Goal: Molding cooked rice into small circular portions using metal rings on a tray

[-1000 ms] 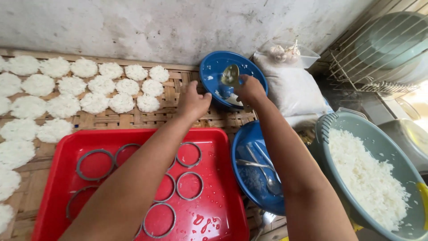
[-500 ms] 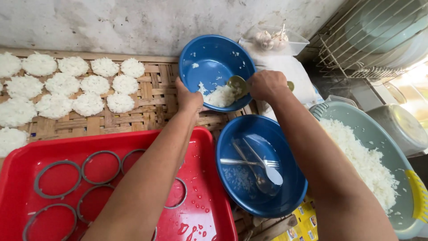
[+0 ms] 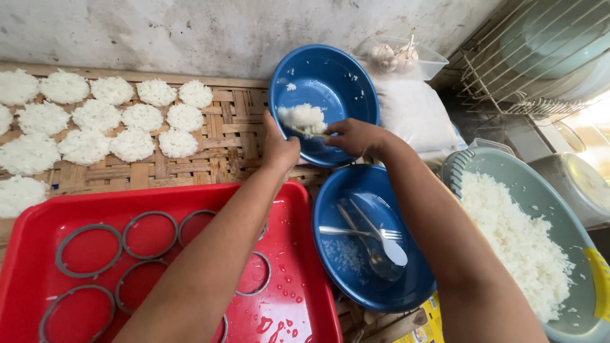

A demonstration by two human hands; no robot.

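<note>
Hiding the spoon, right hand (image 3: 356,136) lifts rice (image 3: 304,118).

Single head-worn view, looking steeply down and forward from above the person's forearms, facing the stained wall (image 3: 190,32) at the far edge. Close range: the red tray (image 3: 38,254) sits just below the lens, cropped by the bottom edge; the grey basin (image 3: 470,165) to the tray's right is cropped too. No second view shares the scene.

Red tray (image 3: 38,254) of rings (image 3: 89,251) (wet), white discs (image 3: 82,146) on mat (image 3: 222,140)
</note>
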